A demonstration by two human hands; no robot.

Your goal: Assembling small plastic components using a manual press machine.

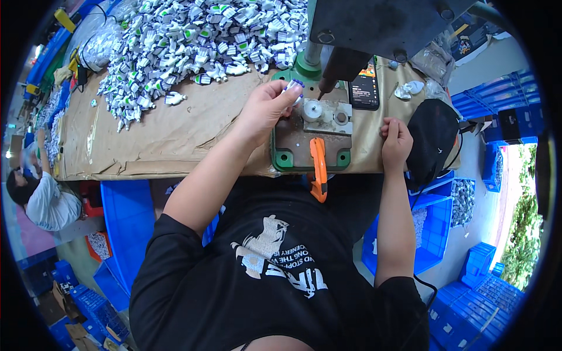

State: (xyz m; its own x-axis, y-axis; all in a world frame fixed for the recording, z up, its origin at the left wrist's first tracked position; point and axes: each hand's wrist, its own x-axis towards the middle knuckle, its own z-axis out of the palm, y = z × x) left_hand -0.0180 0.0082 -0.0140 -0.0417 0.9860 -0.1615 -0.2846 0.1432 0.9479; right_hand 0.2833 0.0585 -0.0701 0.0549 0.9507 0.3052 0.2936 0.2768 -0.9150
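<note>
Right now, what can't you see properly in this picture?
All in the head view:
- White piece: partly covered by the left hand holding it.
- Inside of the right hand: hidden by its own curled fingers.
- Phone: upper left part hidden behind the machine.
- Top of the machine and far side of the pile: cut off by the upper edge.

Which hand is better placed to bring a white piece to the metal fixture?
Left, probably: the left hand holds a white piece beside the metal fixture, while the right hand is farther off, near the black cap.
</note>
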